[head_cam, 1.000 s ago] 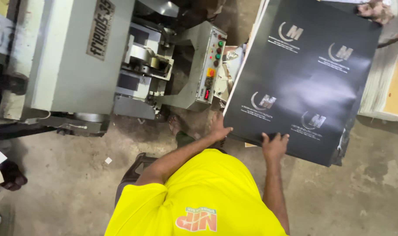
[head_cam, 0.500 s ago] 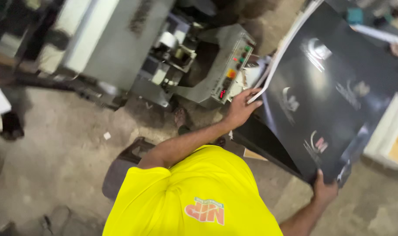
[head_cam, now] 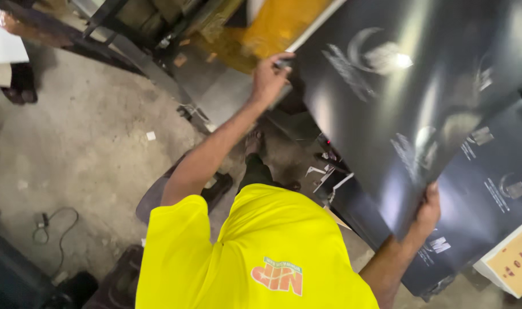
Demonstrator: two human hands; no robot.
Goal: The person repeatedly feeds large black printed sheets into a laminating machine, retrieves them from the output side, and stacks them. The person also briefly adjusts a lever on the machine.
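Left hand: my left hand [head_cam: 268, 77] pinches the far left corner of the big black sheet [head_cam: 398, 109], fingers closed on its edge.
Right hand: my right hand [head_cam: 426, 210] grips the near edge of the same sheet, fingers curled under it.
Sheet: lifted and tilted, held above the stack of black sheets [head_cam: 490, 200] at the right.
Doing it well: I judge that both corners want even tension, so the sheet neither buckles nor drags across the one beneath.
Material: thin, glossy, flexible board with pale printed marks; it bows and catches glare.
Floor: rough grey concrete floor [head_cam: 83, 143], dusty, with a loose cable [head_cam: 57, 226] at the near left.
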